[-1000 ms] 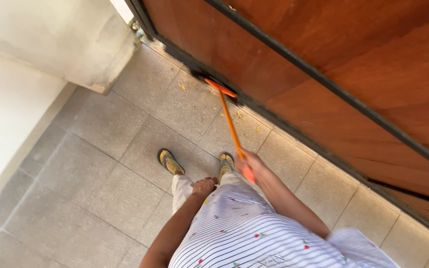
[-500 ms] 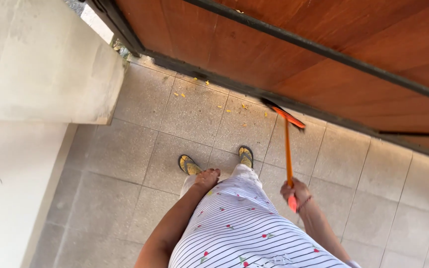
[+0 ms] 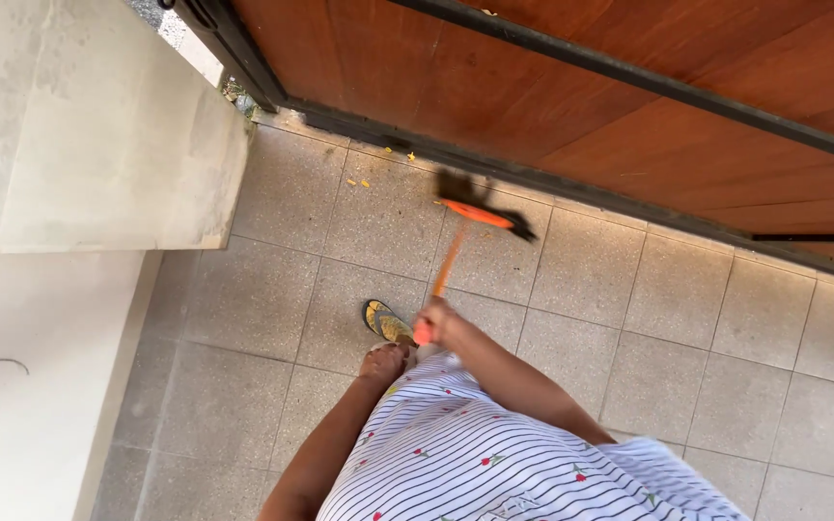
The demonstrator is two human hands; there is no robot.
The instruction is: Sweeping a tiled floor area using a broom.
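Note:
My right hand (image 3: 439,323) grips the end of an orange-handled broom (image 3: 450,256). Its dark-bristled head (image 3: 480,210) is blurred and sits on the grey floor tiles just in front of the door's black bottom rail. A few small yellow scraps (image 3: 364,181) lie on the tiles left of the broom head. My left hand (image 3: 383,362) hangs by my striped dress with curled fingers and nothing in it. One yellow sandal (image 3: 385,323) shows under my hands.
A large brown wooden door (image 3: 571,87) with black metal framing runs across the top. A pale concrete pillar (image 3: 89,125) stands at the left, with a white wall (image 3: 21,386) below it. Grey speckled tiles (image 3: 687,328) cover the floor.
The broom head has swung left along the door's base, from the right of my feet to in front of them. My right hand moved left across my body. The yellow scraps near the middle are gone from sight.

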